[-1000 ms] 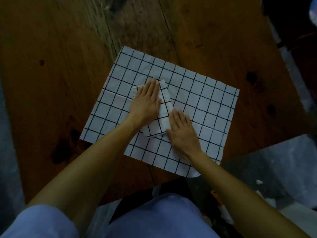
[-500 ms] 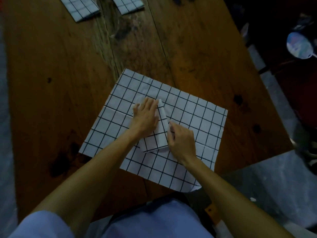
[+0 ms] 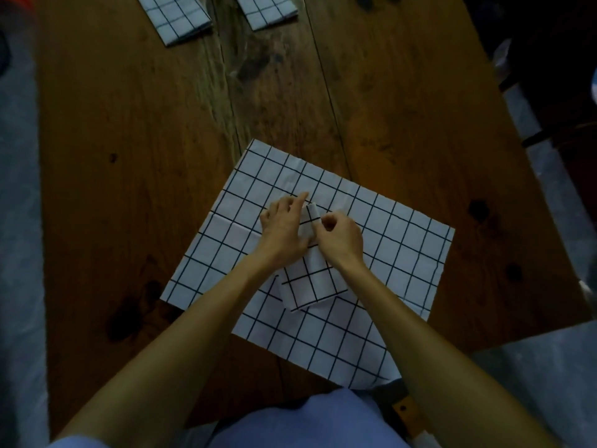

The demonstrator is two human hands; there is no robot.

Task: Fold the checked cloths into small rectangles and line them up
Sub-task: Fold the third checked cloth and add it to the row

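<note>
A small folded checked cloth [image 3: 310, 282] lies on top of a large unfolded checked cloth [image 3: 397, 240] spread flat on the wooden table [image 3: 135, 130]. My left hand [image 3: 284, 224] and my right hand [image 3: 342, 234] meet at the folded cloth's far end and pinch it, lifting that end off the sheet. Its near end rests on the big cloth. Two more folded checked rectangles lie at the far edge: one at the left [image 3: 174, 14], one to its right [image 3: 268, 9].
The table's right edge [image 3: 529, 176] runs diagonally, with grey floor [image 3: 546, 383] and dark shapes beyond it. Grey floor also shows along the left side. The big cloth's near corner hangs over the table's front edge by my lap.
My hands went from pressing flat on the folded cloth to pinching its far end and raising it. The view tilted up, so the two folded rectangles at the far edge came into sight.
</note>
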